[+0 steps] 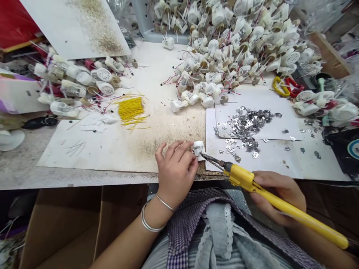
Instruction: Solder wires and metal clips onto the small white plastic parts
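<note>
My left hand [176,166] is closed on a small white plastic part [198,146] at the front edge of the table, its fingertips pinching the part's left side. Wrapped round the yellow handle of a soldering iron [244,177] is my right hand [280,194]. The iron's dark tip touches or nearly touches the white part; exact contact is too small to tell. A thin metal tube runs alongside the tip. To the right of the part, small shiny metal pieces [246,125] lie heaped on white sheets [280,157].
A large pile of white plastic assemblies [218,56] with red and black wires fills the back right. More assemblies [81,76] lie at the left, near a bundle of yellow wires [131,109]. Yellow-and-red-handled pliers or scissors [282,86] rest behind the metal pieces. A grey bin [151,35] stands behind.
</note>
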The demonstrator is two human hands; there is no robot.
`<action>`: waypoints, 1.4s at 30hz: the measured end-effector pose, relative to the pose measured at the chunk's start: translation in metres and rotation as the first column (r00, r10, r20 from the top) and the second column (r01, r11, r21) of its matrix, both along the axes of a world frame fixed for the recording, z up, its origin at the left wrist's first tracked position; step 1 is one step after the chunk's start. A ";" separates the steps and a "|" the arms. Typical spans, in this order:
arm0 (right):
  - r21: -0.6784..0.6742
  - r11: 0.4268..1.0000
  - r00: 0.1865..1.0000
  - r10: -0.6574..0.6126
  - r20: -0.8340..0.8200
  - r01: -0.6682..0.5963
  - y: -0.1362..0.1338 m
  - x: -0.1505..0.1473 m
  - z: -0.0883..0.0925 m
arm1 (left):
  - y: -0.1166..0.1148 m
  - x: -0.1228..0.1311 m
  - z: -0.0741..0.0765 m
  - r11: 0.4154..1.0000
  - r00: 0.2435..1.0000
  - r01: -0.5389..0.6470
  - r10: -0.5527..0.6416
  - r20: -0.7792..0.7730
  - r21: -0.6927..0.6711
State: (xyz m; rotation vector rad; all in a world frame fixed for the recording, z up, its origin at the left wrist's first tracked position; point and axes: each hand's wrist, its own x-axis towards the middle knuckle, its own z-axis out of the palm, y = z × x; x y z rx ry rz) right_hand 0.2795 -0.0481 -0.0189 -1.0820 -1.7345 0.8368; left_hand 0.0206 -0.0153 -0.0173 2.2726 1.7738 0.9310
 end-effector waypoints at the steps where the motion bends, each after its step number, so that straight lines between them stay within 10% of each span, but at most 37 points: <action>1: 0.038 0.999 0.999 0.011 0.051 -0.013 0.000 -0.001 0.000 | 0.000 0.000 0.000 1.000 1.000 0.001 -0.001 -0.001 -0.001; 11: 0.206 0.917 0.929 0.297 0.220 -0.342 0.019 -0.015 0.021 | -0.001 -0.001 0.002 1.000 1.000 0.005 -0.005 -0.016 -0.017; 27: 0.161 0.947 0.953 0.249 0.172 -0.277 0.017 -0.011 0.019 | 0.000 -0.001 0.003 1.000 1.000 0.017 -0.017 -0.026 -0.020; 34: 0.070 0.989 0.988 -0.126 -0.092 0.132 0.012 -0.012 0.001 | -0.002 -0.002 0.003 0.999 0.999 0.022 -0.022 -0.034 -0.024; 38: -0.082 0.997 0.945 -0.026 -0.327 -0.001 0.036 -0.037 -0.006 | -0.001 -0.004 0.004 0.999 0.999 0.027 -0.027 -0.034 -0.025; 42: -0.124 0.985 0.973 0.090 -0.212 -0.118 0.068 -0.064 -0.008 | 0.000 -0.003 0.004 0.999 0.999 0.022 -0.024 -0.040 -0.039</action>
